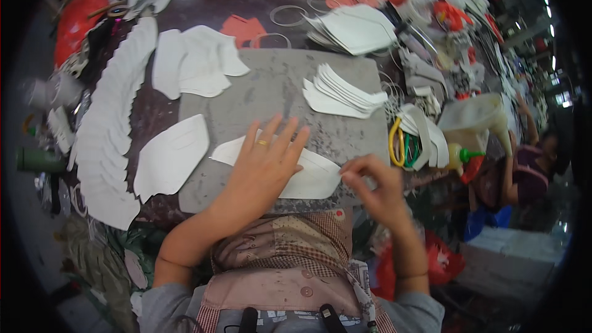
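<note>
A white curved cut piece of sheet material [311,179] lies on the grey board [271,95] right in front of me. My left hand [265,157], with a gold ring on one finger, rests flat across its middle, fingers spread. At the piece's right tip, the thumb and forefinger of my right hand [376,185] are pinched together on the edge. Left of the board's centre lies another single white piece [172,157]. Behind my hands sits a small fanned stack of white pieces [342,92].
A long overlapping row of white pieces [111,129] curves down the left side. More white pieces lie at the back left [197,61] and back right [357,28]. Yellow-handled scissors [396,142], a bottle with a green tip [462,155] and a plastic jug [475,114] stand at right.
</note>
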{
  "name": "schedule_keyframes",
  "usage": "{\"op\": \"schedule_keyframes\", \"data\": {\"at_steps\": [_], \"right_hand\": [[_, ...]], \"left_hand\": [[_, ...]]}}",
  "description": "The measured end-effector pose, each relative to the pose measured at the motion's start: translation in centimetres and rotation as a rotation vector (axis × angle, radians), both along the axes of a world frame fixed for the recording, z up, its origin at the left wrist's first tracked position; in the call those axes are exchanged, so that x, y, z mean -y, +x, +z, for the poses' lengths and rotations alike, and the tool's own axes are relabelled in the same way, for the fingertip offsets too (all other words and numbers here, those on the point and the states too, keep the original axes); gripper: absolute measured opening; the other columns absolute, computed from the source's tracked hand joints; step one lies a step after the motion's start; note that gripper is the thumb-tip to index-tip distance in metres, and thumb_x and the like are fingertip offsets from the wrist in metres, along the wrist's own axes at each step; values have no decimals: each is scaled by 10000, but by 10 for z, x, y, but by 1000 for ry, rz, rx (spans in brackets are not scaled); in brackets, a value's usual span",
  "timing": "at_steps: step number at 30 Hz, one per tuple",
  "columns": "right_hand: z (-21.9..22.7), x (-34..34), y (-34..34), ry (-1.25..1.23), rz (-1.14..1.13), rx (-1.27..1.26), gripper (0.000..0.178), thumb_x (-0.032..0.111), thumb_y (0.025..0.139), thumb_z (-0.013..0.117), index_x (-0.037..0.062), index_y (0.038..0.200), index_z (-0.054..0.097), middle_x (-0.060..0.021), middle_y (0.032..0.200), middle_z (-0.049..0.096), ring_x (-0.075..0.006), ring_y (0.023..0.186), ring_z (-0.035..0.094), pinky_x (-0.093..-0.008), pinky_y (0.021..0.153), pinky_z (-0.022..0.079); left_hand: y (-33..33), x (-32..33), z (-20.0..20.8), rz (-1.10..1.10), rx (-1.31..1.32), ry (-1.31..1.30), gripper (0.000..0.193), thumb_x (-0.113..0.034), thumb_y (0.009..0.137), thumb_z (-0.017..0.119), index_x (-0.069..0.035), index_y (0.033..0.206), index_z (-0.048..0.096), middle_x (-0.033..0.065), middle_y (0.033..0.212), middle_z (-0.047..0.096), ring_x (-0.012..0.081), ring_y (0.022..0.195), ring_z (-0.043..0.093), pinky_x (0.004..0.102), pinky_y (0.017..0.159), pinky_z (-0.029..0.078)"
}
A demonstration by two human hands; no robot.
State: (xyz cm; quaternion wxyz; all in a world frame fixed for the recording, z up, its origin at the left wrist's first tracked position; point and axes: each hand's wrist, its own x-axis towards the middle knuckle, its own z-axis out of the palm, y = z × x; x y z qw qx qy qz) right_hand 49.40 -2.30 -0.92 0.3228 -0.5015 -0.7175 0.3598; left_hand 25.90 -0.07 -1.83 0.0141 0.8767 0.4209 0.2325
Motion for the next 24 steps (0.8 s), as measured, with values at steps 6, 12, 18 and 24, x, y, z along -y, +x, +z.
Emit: {"op": "schedule_keyframes", "data": {"at_steps": [6,12,18,24], "right_hand": [[-24,4,-12,114,-464,-541,63,28,960,616,3,952,558,-105,839,686,-126,681,642,-228,624,527],[-39,11,-4,-49,-472,-472,81,19,935,649,3,950,571,-74,803,669,-94,646,606,-209,583,489],[-23,-21,-17,101,-245,-162,125,41,916,676,-25,1007,622,-104,861,690,-179,740,640,-286,658,503],[-30,-129,-1,500,-255,505,217,92,842,702,1,1038,685,-135,961,603,-329,953,545,-428,857,447]], "left_hand": [[-28,16,29,-77,-80,-28,238,-152,840,678,-78,1061,626,50,926,645,211,860,620,434,912,450],[-140,46,59,574,471,-305,180,-112,839,710,-56,1009,693,115,967,703,328,933,653,404,824,499],[-200,23,-15,446,542,-461,611,-154,797,764,-71,1367,561,164,1316,582,350,1232,522,414,1074,385],[-142,-13,30,281,401,-113,692,-91,776,786,-55,1412,515,163,1315,584,324,1202,560,410,1020,453]]}}
